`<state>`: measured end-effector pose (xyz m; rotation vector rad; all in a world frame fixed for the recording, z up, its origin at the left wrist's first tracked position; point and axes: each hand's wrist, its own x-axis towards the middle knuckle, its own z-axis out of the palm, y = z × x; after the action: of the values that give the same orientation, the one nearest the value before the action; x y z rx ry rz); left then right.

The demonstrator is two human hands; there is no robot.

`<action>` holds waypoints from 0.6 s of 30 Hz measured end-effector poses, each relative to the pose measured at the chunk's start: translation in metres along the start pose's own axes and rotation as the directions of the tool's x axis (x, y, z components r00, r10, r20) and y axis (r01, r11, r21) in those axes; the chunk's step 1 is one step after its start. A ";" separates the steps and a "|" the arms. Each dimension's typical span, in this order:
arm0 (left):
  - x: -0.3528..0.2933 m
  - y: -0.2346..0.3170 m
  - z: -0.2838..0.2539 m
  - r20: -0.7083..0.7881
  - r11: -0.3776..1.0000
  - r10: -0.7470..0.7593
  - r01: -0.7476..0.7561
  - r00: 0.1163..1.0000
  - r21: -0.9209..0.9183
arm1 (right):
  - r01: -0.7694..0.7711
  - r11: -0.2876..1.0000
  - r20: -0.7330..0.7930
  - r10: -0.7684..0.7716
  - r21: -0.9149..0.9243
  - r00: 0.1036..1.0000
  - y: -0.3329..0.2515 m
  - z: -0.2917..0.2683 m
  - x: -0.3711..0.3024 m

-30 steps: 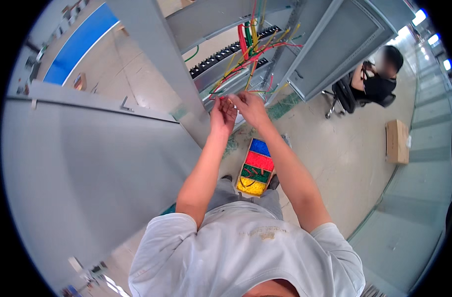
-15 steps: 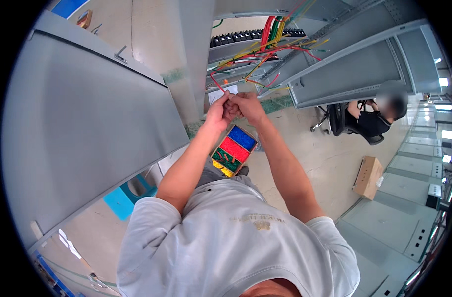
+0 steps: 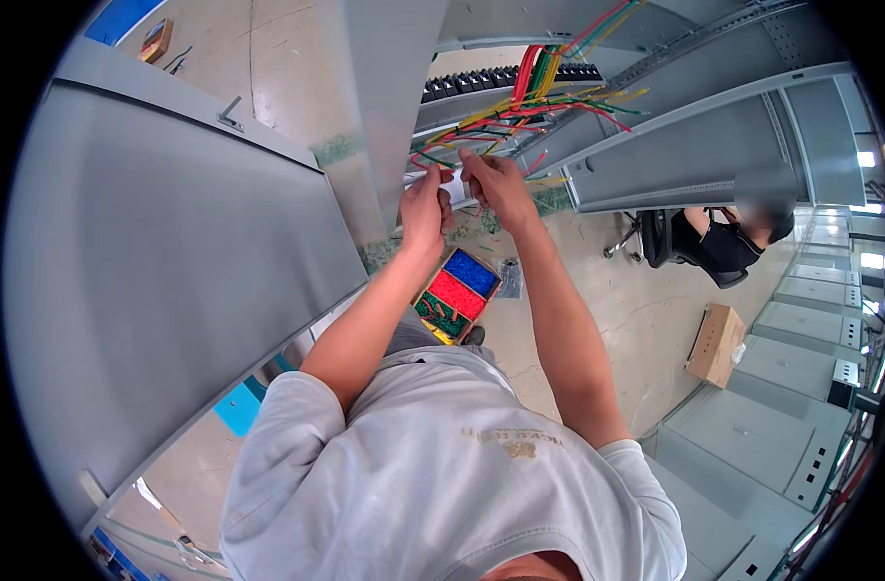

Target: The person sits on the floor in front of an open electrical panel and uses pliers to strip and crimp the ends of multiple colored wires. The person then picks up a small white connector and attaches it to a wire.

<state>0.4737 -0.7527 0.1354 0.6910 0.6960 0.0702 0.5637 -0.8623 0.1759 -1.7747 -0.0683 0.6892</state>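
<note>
My left hand (image 3: 424,211) is raised at the cabinet opening, its fingers curled and pinched beside the ends of red and green wires (image 3: 433,155). Whether a wire is between the fingertips is too small to make out. A short gap to the right, my right hand (image 3: 501,192) has its thumb and fingers drawn together just under the yellow and red wires (image 3: 505,121); what they grip, if anything, is hidden. Behind and between both hands shows a white sheet (image 3: 453,187). Below them sits a divided box (image 3: 431,278) with blue, red, green and yellow small parts.
A large grey door panel (image 3: 190,261) stands at left, and an open cabinet door (image 3: 694,145) at right. A row of black terminals (image 3: 481,82) lies inside. Further off are a seated person (image 3: 728,247), a cardboard box (image 3: 715,346) and a blue stool (image 3: 239,407).
My hands were together at a red wire's end; now they are apart, the right one lifted toward the wires. My view has shifted slightly.
</note>
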 end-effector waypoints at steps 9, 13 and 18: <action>0.034 -0.014 -0.013 0.123 0.894 -0.331 0.353 0.935 -0.278 | -0.106 0.991 0.115 0.096 0.083 0.989 0.019 -0.002 -0.008; 0.040 -0.036 -0.025 0.203 0.864 -0.365 0.412 0.909 -0.289 | -0.129 0.982 0.088 0.118 0.139 0.989 0.035 -0.012 -0.017; 0.033 -0.054 -0.023 0.162 0.860 -0.356 0.391 0.920 -0.327 | -0.090 0.982 0.033 0.085 0.164 0.996 0.053 -0.010 -0.026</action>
<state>0.4767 -0.7724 0.0707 0.2009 0.6913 -0.1936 0.5315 -0.8982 0.1404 -1.6170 0.0490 0.7590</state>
